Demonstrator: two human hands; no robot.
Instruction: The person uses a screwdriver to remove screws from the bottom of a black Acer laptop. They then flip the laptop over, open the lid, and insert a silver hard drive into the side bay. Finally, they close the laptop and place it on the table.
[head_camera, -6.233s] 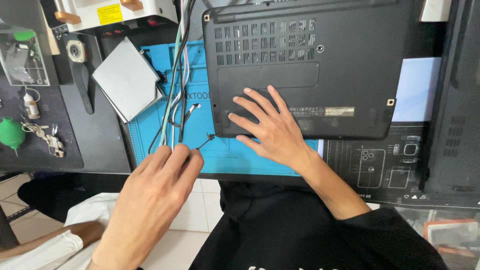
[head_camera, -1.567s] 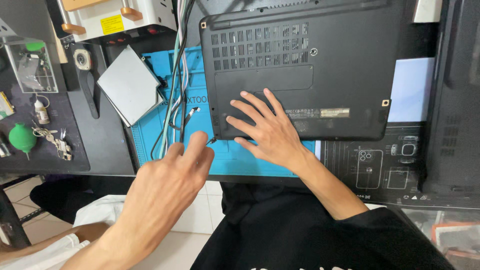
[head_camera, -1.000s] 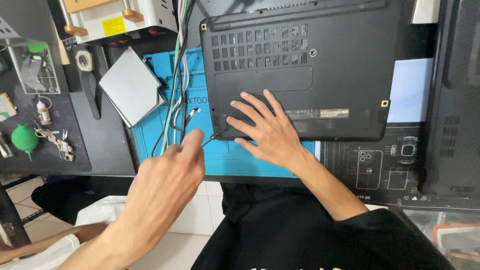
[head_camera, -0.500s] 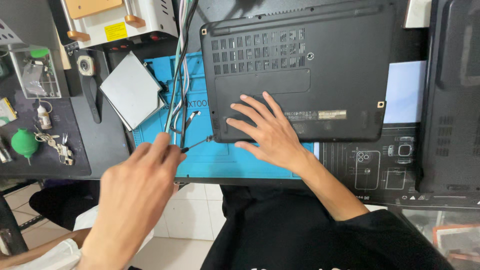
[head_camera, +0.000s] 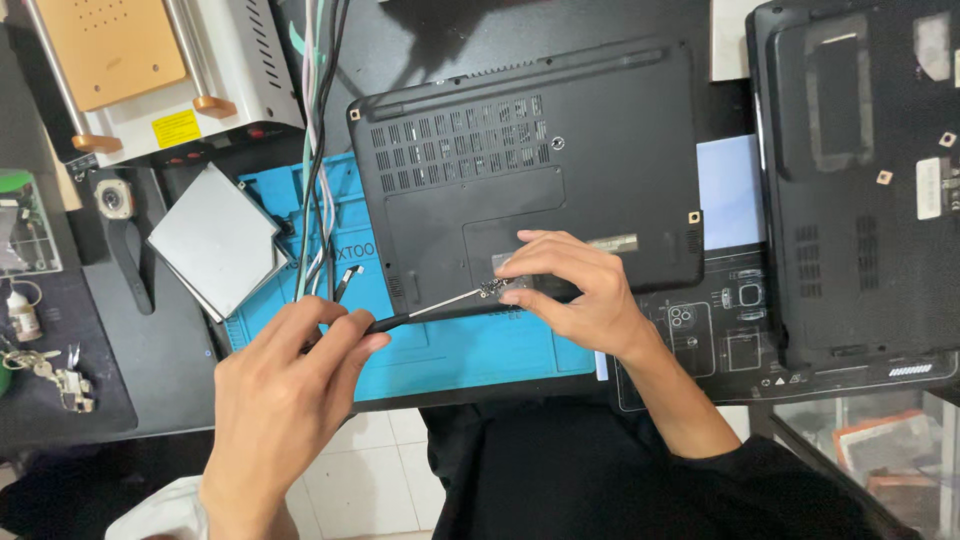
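Head view: left hand grips a slim screwdriver, tip at right hand, whose fingers pinch small screws over the upturned black laptop.

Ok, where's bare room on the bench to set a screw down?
The blue mat is bare between the upturned laptop and the bench edge, right of the left hand. Crowded where cables cross the silver drive, and under the right hand.
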